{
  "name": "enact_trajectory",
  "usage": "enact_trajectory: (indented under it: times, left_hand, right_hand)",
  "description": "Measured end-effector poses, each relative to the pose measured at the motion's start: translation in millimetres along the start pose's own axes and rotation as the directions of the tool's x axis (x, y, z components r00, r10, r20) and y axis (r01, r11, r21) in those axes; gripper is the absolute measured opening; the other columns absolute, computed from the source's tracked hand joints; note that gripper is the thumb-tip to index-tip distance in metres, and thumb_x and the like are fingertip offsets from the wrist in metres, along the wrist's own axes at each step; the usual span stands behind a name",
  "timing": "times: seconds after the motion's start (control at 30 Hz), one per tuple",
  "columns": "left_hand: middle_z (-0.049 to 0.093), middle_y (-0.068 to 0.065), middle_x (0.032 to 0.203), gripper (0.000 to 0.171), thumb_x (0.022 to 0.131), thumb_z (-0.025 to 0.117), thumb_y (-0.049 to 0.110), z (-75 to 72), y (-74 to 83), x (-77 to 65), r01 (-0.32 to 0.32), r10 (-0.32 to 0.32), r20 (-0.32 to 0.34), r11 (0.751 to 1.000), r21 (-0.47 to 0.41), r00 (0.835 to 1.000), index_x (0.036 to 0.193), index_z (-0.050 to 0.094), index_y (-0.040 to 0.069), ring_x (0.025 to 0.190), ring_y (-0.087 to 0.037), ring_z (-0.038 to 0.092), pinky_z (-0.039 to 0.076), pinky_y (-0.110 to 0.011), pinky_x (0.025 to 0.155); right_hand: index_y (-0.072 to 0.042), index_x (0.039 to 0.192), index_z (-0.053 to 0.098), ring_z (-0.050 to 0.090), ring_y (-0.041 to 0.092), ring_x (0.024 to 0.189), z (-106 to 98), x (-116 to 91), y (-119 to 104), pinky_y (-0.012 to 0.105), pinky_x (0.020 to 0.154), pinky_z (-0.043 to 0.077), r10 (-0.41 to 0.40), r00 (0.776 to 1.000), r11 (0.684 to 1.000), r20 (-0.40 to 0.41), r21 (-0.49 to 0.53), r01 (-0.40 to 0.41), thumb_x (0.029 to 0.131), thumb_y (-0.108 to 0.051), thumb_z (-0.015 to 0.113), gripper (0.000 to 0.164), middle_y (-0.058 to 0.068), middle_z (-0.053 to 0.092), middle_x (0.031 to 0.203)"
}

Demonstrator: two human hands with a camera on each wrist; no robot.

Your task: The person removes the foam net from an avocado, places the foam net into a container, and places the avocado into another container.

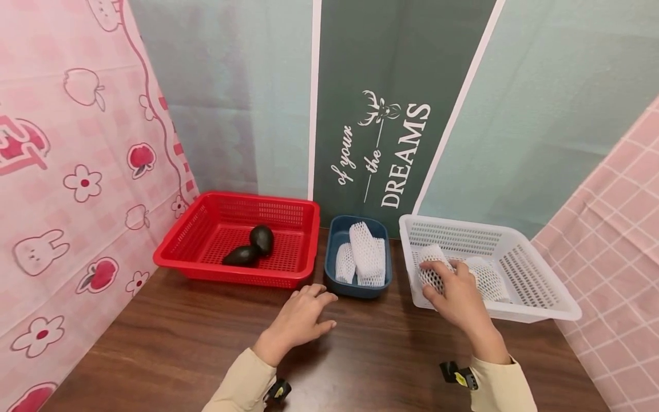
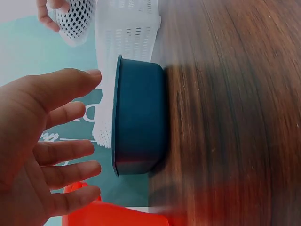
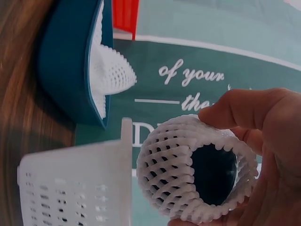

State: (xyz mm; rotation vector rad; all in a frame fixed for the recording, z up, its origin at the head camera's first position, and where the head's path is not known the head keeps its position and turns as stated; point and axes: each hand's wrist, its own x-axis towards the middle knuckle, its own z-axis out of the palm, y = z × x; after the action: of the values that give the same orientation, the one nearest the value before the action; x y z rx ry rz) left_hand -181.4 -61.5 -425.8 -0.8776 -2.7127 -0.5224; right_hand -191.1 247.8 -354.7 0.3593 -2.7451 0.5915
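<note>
My right hand grips an avocado in a white foam net sleeve at the left side of the white basket. Through the sleeve's round opening the dark avocado shows in the right wrist view. Another white foam net lies in that basket; its contents cannot be made out. My left hand holds nothing, its fingers spread in front of the blue bin. Several white foam net sleeves are piled in this bin. Two bare dark avocados touch each other in the red basket.
The brown wooden table carries the red basket left, the blue bin in the middle and the white basket right. Behind them hangs a green backdrop with lettering. Pink printed cloth walls the left side, pink checked cloth the right.
</note>
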Motion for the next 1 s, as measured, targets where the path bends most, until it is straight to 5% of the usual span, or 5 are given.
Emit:
enact_trajectory:
  times: [0.27,0.57,1.0]
  left_hand:
    - [0.057,-0.008,0.108,0.042,0.076,0.074,0.033,-0.6,-8.1,-6.8,0.01,-0.01,-0.019,1.0,-0.024,1.0,0.112,0.064,0.015,0.095,-0.025,0.054,0.045,-0.04,0.077]
    - [0.057,-0.009,0.107,0.041,0.074,0.076,0.03,-3.1,-16.1,-12.5,-0.003,0.001,-0.059,0.999,-0.04,0.998,0.109,0.065,0.012,0.094,-0.026,0.056,0.045,-0.042,0.076]
    - [0.056,-0.007,0.105,0.041,0.074,0.076,0.031,-5.1,-25.3,-19.3,0.032,-0.036,-0.049,0.996,-0.085,0.998,0.109,0.065,0.012,0.095,-0.023,0.055,0.046,-0.042,0.074]
  right_hand:
    - [-0.012,0.116,0.059,0.041,0.056,0.103,9,-5,-9,0.064,0.076,0.035,-0.002,1.0,1.0,-0.024,0.02,0.002,0.076,-0.009,0.068,0.04,0.036,0.039,0.12]
    - [-0.01,0.118,0.057,0.045,0.042,0.099,15,-9,-16,0.056,0.077,0.037,-0.063,0.994,0.995,-0.086,0.073,0.069,0.069,-0.007,0.071,0.051,0.026,0.047,0.111]
    - [0.005,0.124,0.046,0.044,0.033,0.105,46,-9,-12,0.045,0.083,0.037,-0.286,0.945,0.936,-0.161,0.166,0.311,0.058,-0.008,0.07,0.072,0.023,0.047,0.114]
